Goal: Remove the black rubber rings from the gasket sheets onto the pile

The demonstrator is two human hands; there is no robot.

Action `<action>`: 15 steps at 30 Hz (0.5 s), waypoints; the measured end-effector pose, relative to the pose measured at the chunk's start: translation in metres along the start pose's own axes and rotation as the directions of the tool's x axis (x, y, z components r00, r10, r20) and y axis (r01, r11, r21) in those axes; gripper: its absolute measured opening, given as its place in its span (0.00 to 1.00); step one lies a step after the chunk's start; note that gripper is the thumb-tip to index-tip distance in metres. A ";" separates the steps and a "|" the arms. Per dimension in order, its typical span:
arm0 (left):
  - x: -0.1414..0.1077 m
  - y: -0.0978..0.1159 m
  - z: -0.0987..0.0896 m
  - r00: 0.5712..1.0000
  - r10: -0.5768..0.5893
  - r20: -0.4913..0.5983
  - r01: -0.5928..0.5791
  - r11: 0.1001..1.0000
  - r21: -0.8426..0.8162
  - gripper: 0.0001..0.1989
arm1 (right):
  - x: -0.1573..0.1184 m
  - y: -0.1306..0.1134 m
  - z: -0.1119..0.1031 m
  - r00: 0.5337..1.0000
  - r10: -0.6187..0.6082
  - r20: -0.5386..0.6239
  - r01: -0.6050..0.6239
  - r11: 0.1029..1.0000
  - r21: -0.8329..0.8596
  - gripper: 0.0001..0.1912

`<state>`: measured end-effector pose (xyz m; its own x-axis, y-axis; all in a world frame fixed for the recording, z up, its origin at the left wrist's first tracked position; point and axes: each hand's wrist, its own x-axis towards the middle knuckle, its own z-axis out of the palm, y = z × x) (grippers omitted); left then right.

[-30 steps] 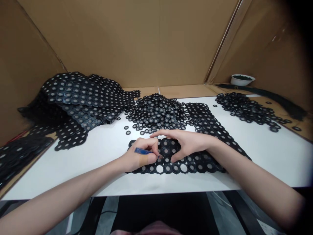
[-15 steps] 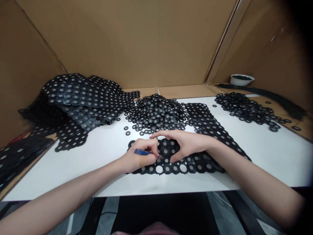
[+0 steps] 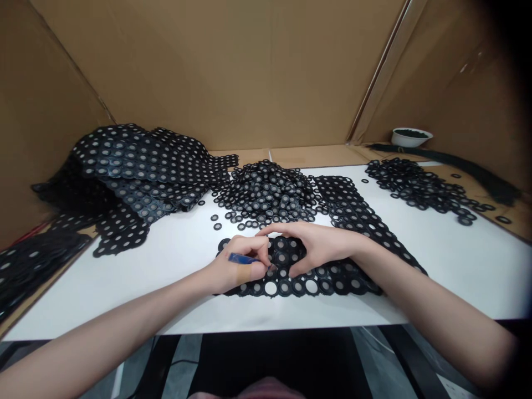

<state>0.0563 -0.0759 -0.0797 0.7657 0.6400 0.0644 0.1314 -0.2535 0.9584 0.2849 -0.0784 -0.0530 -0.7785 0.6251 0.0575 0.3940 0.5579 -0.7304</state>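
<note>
My left hand [image 3: 243, 266] is shut on a slim blue-handled tool [image 3: 243, 258], whose tip is at the sheet near my fingertips. The sheet [image 3: 328, 280] is a black perforated mesh of joined rings with grey or white centres, lying flat on the white table [image 3: 124, 293]. My right hand [image 3: 320, 246] rests on it with its fingers apart and arched, its fingertips close to those of my left hand. Both hands hide part of the sheet.
A heap of loose black rings [image 3: 266, 191] stands behind my hands. Folded mesh sheets [image 3: 137, 172] are piled at the back left, and another strip [image 3: 353, 208] runs to the right. More rings [image 3: 415, 185] lie at the right, near a white bowl [image 3: 409, 137]. Cardboard walls surround the table.
My hands stay on the same part of the sheet with almost no movement. The view has shifted only slightly.
</note>
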 end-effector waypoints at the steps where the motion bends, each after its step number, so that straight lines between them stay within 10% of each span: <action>1: 0.000 0.000 0.000 1.000 0.001 -0.001 -0.001 1.000 -0.006 0.07 | 0.000 0.000 0.000 1.000 0.000 0.000 0.000 1.000 0.000 0.43; 15: -0.001 0.002 0.001 1.000 -0.003 0.005 0.003 1.000 -0.006 0.06 | 0.000 0.001 0.000 1.000 0.013 0.005 -0.013 1.000 -0.004 0.42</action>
<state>0.0564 -0.0771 -0.0782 0.7686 0.6369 0.0600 0.1299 -0.2473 0.9602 0.2854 -0.0778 -0.0538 -0.7755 0.6298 0.0448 0.4061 0.5519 -0.7283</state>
